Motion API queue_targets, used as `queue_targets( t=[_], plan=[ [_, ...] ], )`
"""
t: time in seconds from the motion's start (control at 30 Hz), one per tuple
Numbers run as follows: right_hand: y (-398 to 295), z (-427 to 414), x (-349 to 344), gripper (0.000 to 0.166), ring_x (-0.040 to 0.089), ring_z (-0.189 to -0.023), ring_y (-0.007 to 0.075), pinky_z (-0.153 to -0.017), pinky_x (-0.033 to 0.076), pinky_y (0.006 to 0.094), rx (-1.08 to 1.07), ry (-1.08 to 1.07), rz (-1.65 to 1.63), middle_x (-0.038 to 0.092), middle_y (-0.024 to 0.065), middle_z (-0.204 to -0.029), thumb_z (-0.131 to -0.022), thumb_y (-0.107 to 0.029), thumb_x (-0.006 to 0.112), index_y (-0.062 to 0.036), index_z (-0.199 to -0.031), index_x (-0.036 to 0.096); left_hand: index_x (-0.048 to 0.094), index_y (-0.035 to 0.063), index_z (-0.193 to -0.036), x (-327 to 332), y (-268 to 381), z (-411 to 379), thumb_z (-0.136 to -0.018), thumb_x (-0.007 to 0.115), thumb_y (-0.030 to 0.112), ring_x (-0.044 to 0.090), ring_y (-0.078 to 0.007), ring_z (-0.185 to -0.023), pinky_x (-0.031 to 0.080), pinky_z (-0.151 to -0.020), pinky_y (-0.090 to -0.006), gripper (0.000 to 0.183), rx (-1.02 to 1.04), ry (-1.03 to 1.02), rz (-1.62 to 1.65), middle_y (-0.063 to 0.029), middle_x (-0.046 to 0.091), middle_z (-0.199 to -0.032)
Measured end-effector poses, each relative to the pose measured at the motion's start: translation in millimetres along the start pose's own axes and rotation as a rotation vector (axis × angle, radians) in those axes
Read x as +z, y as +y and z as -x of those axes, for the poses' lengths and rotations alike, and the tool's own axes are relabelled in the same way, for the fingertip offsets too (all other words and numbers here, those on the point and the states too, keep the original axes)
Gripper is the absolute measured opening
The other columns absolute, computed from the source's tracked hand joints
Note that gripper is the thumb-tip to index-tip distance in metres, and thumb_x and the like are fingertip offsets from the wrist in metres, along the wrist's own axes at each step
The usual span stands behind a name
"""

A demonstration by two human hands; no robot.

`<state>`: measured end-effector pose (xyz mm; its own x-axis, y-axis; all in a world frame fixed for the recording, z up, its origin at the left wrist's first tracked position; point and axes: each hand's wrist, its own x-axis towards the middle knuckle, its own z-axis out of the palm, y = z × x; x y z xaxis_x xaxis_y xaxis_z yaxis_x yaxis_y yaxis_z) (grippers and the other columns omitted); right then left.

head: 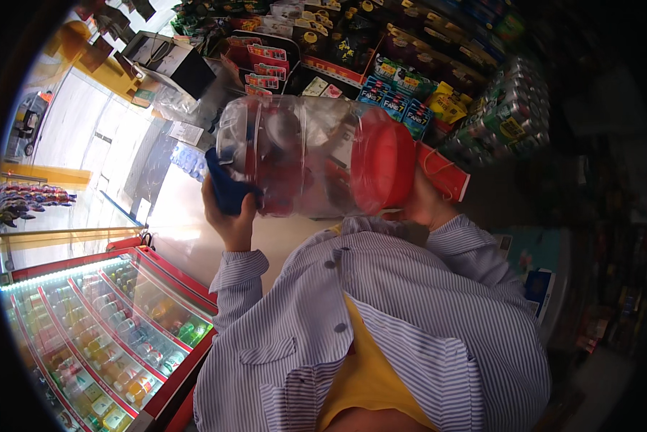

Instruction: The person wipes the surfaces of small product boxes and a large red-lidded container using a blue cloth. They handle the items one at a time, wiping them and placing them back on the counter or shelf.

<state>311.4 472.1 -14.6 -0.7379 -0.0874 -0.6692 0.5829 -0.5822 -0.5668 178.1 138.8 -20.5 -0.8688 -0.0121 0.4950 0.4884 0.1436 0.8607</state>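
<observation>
A large clear plastic jar with a red screw lid lies sideways between my hands, in front of my chest. My left hand grips a dark blue cloth and presses it against the jar's bottom end. At the lid end, my right hand supports the jar, its fingers partly hidden behind the red lid. A red paper bag with a cord handle shows just beyond that hand. Some things seen through the jar's wall are too blurred to tell apart.
Packaged snacks and blue boxes fill the display ahead, beside shrink-wrapped cans. A black and white box stands at the upper left, with packed water bottles below it. A lit drinks cooler stands at the lower left.
</observation>
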Motion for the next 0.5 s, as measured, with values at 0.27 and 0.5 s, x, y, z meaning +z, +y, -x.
queue_targets(
  t=[0.27,0.5],
  plan=[
    [-36.2,58.3,44.2,0.049,0.069,-0.065,0.0212,-0.054,0.054,0.0265,-0.335,-0.035,0.759,0.069,0.0112,-0.083,-0.096,-0.045,0.047,0.0001,-0.114,0.058,0.045,-0.0026,-0.133,-24.9,-39.0,-28.9,-0.087,0.065,0.015,0.057,-0.0164,-0.095,0.047,-0.084,-0.0280,0.053,-0.499,0.026,0.382,-0.0095,0.059,-0.110],
    [-71.5,89.1,127.3,0.037,0.067,-0.093,0.0220,-0.070,0.052,0.0346,-0.644,-0.009,1.927,0.067,0.0134,-0.099,-0.075,-0.036,0.076,-0.0065,-0.095,0.067,0.059,0.0071,-0.111,-9.3,-129.5,-22.0,-0.090,0.061,0.031,0.063,-0.0170,-0.084,0.054,-0.075,-0.0300,0.032,-0.993,-0.151,0.603,-0.0034,0.062,-0.090]
  ],
)
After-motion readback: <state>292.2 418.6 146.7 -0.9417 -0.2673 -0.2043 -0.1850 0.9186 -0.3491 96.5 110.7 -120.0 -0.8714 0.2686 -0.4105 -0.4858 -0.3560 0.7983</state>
